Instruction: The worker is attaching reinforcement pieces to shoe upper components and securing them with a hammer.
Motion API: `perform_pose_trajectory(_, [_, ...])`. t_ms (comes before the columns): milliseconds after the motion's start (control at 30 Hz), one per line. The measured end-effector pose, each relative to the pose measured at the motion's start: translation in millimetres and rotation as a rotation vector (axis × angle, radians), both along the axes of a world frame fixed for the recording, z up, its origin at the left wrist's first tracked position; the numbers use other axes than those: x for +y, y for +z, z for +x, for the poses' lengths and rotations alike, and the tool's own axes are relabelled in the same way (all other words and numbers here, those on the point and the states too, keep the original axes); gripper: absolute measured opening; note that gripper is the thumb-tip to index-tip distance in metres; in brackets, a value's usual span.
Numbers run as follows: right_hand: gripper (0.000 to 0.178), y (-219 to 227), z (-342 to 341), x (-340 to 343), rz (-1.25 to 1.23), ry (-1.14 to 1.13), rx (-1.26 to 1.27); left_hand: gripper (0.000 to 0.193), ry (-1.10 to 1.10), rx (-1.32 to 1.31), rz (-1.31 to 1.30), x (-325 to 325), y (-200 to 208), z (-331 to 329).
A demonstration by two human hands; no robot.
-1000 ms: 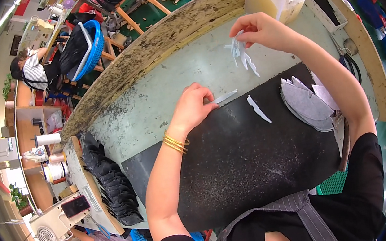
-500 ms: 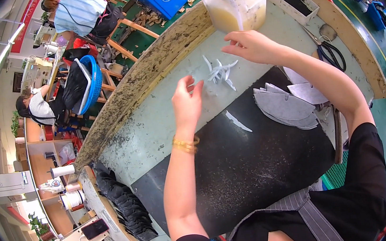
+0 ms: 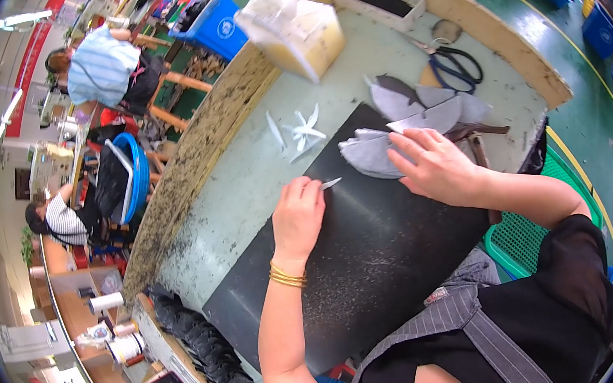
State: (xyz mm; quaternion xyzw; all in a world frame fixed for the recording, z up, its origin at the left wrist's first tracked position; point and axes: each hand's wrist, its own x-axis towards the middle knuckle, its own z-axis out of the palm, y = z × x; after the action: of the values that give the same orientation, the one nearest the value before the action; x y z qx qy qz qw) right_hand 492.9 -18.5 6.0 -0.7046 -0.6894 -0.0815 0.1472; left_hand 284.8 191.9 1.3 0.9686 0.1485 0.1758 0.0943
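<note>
My left hand (image 3: 299, 216) is closed in a pinch over the black mat (image 3: 375, 259), and the tip of a thin white curved strip (image 3: 331, 183) sticks out from its fingertips. My right hand (image 3: 440, 167) lies with fingers stretched out at the edge of a stack of grey, curved flat pieces (image 3: 367, 156), touching it. More grey pieces (image 3: 406, 101) fan out behind that stack. Beyond the mat, several white strips (image 3: 305, 129) lie in a loose pile on the pale table.
A plastic container of yellowish stuff (image 3: 312, 43) stands at the table's raised far edge (image 3: 193, 129). Dark-handled scissors (image 3: 455, 68) and a box of black strips (image 3: 383, 1) are at the far right. Overlapping black pieces (image 3: 195, 340) line the left; a green basket (image 3: 527, 238) sits right.
My left hand has come down to the mat and now pinches a white strip. My right hand has moved from near the container back to the grey stack. The whole view has shifted.
</note>
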Motion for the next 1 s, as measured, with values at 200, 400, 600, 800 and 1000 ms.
perform_pose_trajectory(200, [0.047,-11,19,-10,0.144,-0.148,-0.257,0.008,0.065,-0.005,-0.127,7,0,24])
perform_pose_trajectory(400, [0.032,-27,76,-11,0.169,-0.435,-0.081,0.032,0.258,-0.366,-0.548,24,7,67])
perform_pose_trajectory(600, [0.031,-9,84,-37,0.450,-0.486,-0.100,0.034,0.190,-0.162,-0.368,-33,18,24])
perform_pose_trajectory(800, [0.052,-26,119,77,-0.023,-0.356,0.527,0.025,0.008,-0.175,-0.311,-72,12,65])
perform_pose_trajectory(1000, [0.053,-28,129,79,-0.189,-0.427,0.427,0.019,0.060,-0.363,-0.461,-63,-2,95])
